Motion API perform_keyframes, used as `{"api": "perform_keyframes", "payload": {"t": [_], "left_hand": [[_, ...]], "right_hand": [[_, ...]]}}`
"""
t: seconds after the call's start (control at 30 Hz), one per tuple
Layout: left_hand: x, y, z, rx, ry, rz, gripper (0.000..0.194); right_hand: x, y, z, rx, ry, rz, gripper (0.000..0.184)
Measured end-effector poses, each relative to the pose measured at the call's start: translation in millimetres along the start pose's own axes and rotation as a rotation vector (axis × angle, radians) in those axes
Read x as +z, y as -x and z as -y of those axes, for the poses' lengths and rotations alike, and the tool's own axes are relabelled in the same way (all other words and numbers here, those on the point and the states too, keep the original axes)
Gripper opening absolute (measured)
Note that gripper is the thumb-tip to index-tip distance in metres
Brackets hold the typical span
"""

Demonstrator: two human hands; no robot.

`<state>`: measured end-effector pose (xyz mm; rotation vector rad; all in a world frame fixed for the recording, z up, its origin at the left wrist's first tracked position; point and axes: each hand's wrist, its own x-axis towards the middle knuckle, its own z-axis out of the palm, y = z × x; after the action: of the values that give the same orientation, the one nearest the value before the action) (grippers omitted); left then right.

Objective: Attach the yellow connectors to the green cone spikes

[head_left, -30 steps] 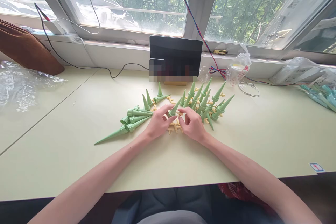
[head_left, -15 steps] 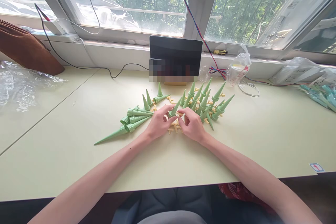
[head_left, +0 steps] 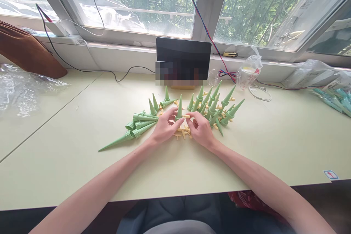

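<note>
My left hand [head_left: 166,126] grips a green plastic plant-watering spike [head_left: 179,108] by its wide collar, the point facing up. Between the fingertips of my right hand [head_left: 201,128] is a small yellow valve [head_left: 186,116], held beside the spike's collar; whether the two touch I cannot tell. Loose yellow valves [head_left: 184,132] lie on the table just below my hands. On the left rest several green spikes [head_left: 142,124], some lying with open collars. Many green spikes with yellow valves [head_left: 214,106] stand close together on the right.
A dark-screened tablet [head_left: 183,56] on a wooden stand is at the back of the pale table [head_left: 153,175]. Crumpled clear plastic [head_left: 19,91] lies at left. A bagged cup [head_left: 248,75], coiled cable [head_left: 260,94] and packaged teal items [head_left: 334,98] are at right.
The spike in my left hand has turned from leaning right to nearly upright. My right hand has shifted slightly, and more of the yellow valve shows.
</note>
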<state>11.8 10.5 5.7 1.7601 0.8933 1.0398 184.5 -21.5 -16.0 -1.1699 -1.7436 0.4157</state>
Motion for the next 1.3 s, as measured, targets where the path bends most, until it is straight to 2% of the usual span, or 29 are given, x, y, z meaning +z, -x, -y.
{"api": "perform_keyframes", "payload": {"t": [0.8, 1.3], "left_hand": [[-0.4, 0.1, 9.4, 0.035, -0.023, -0.006, 0.046], [1.2, 0.9, 9.7, 0.034, 0.019, -0.021, 0.045]], "right_hand": [[0.8, 1.4, -5.1, 0.041, -0.053, 0.049, 0.024], [-0.7, -0.1, -3.5, 0.061, -0.166, 0.104, 0.026]]}}
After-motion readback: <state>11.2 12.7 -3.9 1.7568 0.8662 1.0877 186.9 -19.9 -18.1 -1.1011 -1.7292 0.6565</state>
